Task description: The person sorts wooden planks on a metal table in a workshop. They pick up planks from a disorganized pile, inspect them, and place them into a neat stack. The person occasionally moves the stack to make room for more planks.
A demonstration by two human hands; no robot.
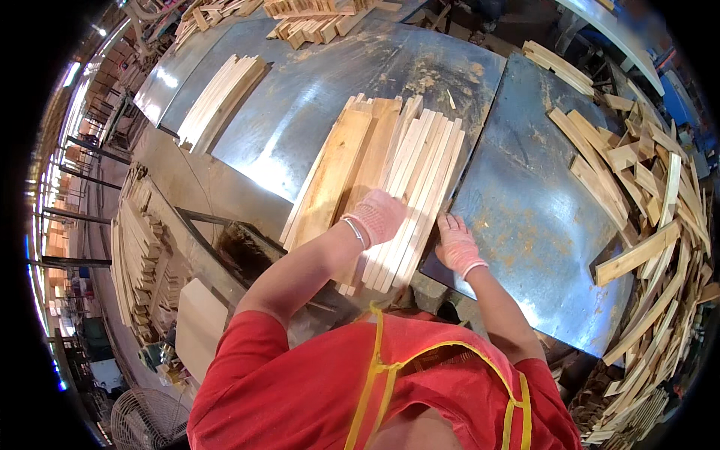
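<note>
Your left hand (377, 216), in a pink glove, rests on top of the batch of wooden strips (426, 176) in front of you. Its fingers are bent and partly hidden, so whether they grip a strip cannot be told. Your right hand (456, 244), gloved likewise, is released: its fingers extend at the near left corner of the right metal worktop (517, 202), just beside the batch, with nothing seen in its grasp.

The batch lies at the near edge of the left metal worktop (292, 97). On its right side, narrow pale strips lie side by side, lengthwise away from you. On its left side lies a wider, yellower board (335, 176).

Progress, as judged from the present layout: gathering appears well advanced, the narrow strips being close together and roughly parallel. Evening up appears incomplete; both the far and the near ends are staggered. Farther left, a separate row of strips (225, 101) lies neatly together and looks finished. More stacked pieces (315, 26) lie at the far edge. On the right, a large jumbled heap of wood (660, 180) lies at mixed angles, evidently not put in order. Sawdust (427, 79) marks the worktop beyond the batch.
</note>
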